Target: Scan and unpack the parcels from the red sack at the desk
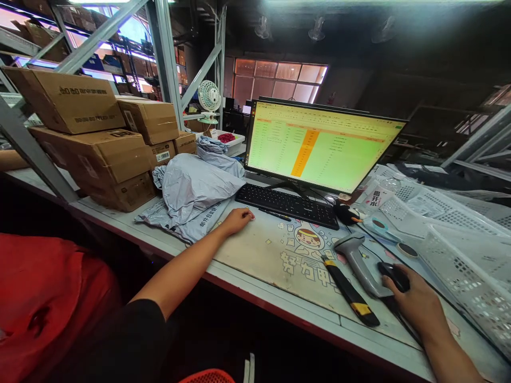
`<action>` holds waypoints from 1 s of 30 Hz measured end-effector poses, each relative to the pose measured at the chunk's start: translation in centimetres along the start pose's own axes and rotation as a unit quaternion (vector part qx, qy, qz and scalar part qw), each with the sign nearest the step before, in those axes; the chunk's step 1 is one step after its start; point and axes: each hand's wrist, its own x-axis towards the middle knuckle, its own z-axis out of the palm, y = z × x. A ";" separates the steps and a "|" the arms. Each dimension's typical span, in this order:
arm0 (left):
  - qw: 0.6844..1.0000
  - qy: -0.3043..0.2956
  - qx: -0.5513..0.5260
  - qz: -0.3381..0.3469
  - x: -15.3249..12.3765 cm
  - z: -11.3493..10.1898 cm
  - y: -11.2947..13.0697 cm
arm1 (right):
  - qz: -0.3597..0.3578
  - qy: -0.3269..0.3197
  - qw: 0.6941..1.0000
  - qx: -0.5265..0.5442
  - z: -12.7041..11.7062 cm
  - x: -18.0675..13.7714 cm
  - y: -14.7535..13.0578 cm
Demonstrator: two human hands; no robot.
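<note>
My right hand [419, 300] is wrapped over a black computer mouse [395, 275] at the right of the desk mat [259, 255]. Resting on the mat's left part, my left hand [238, 220] has its fingers curled in, with nothing seen in them. Just beyond it lie a dark pen [274, 214] and a black keyboard [287, 205]. A grey barcode scanner [361, 263] lies close to the mouse, and a yellow-and-black utility knife [350, 291] lies left of the scanner. A lit monitor [315, 149] behind the keyboard displays a spreadsheet.
Stacked cardboard boxes [96, 159] and grey plastic mailer bags [199, 183] occupy the desk's left. White perforated baskets [471, 271] line the right side, near a roll of tape [407, 250]. A small fan [209, 96] stands behind. Red cloth [51, 292] hangs at lower left.
</note>
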 end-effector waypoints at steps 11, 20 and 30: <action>1.000 0.002 0.015 -0.002 0.0 0.1 0.4 | -0.047 -0.007 0.999 0.018 0.3 0.4 0.5; 1.000 0.009 0.025 0.006 -0.1 0.0 0.8 | -0.063 0.008 0.996 0.064 0.6 0.8 0.6; 1.000 0.007 0.025 0.006 -0.2 0.0 0.8 | -0.062 0.007 0.996 0.068 0.9 0.9 1.1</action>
